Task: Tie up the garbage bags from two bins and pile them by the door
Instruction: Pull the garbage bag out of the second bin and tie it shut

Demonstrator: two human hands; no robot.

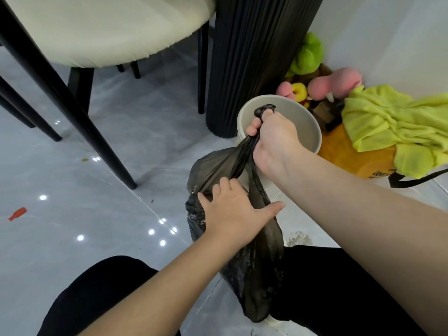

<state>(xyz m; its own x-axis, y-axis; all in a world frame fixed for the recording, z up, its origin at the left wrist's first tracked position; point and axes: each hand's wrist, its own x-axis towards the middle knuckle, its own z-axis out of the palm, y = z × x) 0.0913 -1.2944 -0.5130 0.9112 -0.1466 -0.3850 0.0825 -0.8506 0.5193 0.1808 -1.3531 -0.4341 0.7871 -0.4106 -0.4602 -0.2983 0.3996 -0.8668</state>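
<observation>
A black garbage bag hangs low between my knees, its top gathered into a twisted neck. My right hand grips that neck in a fist, and the bag's end pokes out above the fist. My left hand lies against the bag's upper side with fingers spread and thumb stretched out to the right. Behind my right hand stands a round beige bin, with no liner visible inside.
A black ribbed table column rises just behind the bin. A cream chair with black legs fills the upper left. Plush toys, a yellow-green cloth and an orange bag lie against the wall. A small red object lies on the glossy grey floor.
</observation>
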